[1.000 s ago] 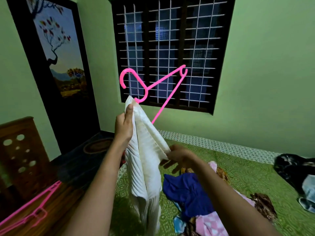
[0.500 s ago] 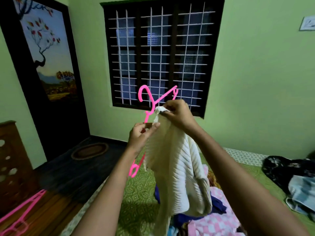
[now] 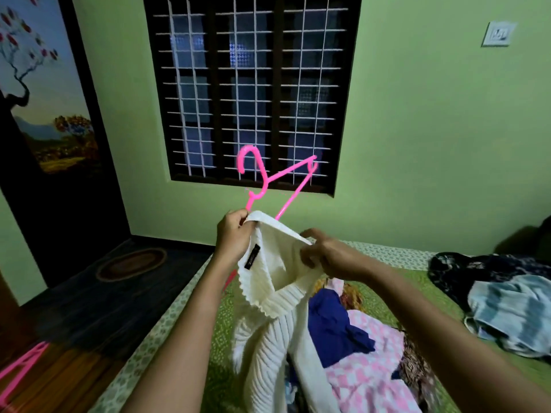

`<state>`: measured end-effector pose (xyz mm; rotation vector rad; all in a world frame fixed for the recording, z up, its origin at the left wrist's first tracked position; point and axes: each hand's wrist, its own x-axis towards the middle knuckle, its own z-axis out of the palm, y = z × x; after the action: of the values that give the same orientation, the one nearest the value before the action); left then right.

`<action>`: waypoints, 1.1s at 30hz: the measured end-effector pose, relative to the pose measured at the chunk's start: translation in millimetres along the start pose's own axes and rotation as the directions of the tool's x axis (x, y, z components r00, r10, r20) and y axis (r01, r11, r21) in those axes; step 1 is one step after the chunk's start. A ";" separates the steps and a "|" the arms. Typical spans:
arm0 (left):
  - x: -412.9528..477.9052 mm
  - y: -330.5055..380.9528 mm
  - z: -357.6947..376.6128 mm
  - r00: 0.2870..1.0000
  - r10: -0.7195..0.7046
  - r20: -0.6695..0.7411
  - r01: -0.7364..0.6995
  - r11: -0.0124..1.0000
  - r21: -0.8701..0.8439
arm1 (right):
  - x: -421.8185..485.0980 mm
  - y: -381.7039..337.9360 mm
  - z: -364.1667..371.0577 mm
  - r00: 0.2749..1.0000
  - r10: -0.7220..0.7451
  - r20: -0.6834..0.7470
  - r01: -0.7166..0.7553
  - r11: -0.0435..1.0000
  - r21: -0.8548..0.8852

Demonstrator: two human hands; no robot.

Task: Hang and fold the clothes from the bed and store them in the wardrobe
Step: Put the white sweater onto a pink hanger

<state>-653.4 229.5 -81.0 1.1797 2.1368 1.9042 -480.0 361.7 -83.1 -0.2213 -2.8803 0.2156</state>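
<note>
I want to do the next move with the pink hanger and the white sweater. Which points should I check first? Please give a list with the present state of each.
1. Left hand grips the collar of the white sweater: ok.
2. Right hand grips the opposite side of the collar, so the neck is held open: ok.
3. The hook of the pink hanger is above the collar and free: ok.
4. Both hanger arms are inside the sweater: not ok, one arm sticks out above the collar.
5. The lower hanger arm sits in the sweater's shoulder: cannot tell, mostly hidden.
6. The hem hangs clear of the clothes pile: cannot tell, out of view.
</note>
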 end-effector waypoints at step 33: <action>-43.6 -56.2 -9.1 0.984 0.068 0.167 -0.031 0.976 -0.216 | -9.6 72.2 -50.2 0.803 0.556 -0.214 -0.537 0.831 0.141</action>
<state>-655.0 200.4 -146.5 1.3109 1.7826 1.9134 -448.7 437.1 -49.0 -0.9980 -2.4804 0.3651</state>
